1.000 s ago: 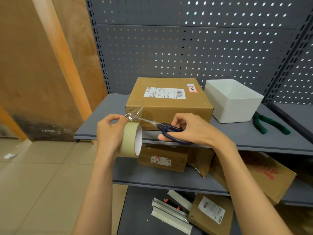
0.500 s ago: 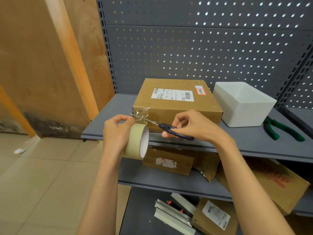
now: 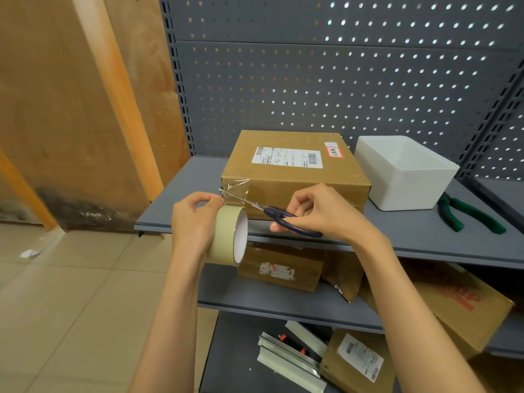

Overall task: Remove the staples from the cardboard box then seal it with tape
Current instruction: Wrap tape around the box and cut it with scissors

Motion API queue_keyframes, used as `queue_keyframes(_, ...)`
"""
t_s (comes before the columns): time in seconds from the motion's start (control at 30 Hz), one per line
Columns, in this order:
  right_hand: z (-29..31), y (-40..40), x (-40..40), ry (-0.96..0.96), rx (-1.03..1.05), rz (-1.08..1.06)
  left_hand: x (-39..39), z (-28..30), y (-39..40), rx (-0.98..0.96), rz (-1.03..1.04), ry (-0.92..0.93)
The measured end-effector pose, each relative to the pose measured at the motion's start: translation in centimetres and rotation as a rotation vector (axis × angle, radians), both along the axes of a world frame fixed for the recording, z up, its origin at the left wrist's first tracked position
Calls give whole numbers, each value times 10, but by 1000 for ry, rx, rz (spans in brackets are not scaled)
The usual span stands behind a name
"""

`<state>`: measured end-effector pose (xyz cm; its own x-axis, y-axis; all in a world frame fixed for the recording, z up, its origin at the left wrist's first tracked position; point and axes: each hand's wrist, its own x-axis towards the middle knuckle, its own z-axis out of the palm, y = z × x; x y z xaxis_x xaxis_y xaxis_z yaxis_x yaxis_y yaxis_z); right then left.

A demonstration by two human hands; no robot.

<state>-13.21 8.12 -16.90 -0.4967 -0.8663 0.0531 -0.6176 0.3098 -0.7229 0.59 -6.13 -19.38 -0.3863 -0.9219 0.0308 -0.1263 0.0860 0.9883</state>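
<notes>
A person's left hand [image 3: 195, 222] grips a tape roll [image 3: 228, 236] while the right hand [image 3: 317, 214] holds scissors [image 3: 272, 212] at the clear strip stuck to the cardboard box [image 3: 292, 171] on the shelf [image 3: 425, 236].

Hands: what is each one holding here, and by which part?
Left hand grips the tape roll around its outer rim. Right hand holds the scissors by the dark handles, blades at the tape strip.
</notes>
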Motion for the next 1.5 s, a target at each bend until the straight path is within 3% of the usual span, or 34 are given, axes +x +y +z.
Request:
queue_keyframes(0.47,-5,16,15,-37,-157,-83,10,14,15,-5,-31,107)
queue_keyframes(0.6,-4,24,12,-162,-464,-295,7,14,21,-12,-62,96)
queue_keyframes(0.77,-3,45,-3,54,-623,-698,2,11,24,-5,-78,98)
queue_keyframes(0.9,-13,63,-14,161,-549,-848,-3,12,27,-10,-104,96)
queue_keyframes(1.17,-44,79,-29,313,-155,-956,-11,11,29,-15,-120,85)
queue_keyframes(1.3,-52,77,-35,349,0,-956,-11,11,29,-15,-118,90)
queue_keyframes(1.5,-51,70,-36,367,71,-927,-8,14,29,-20,-126,91)
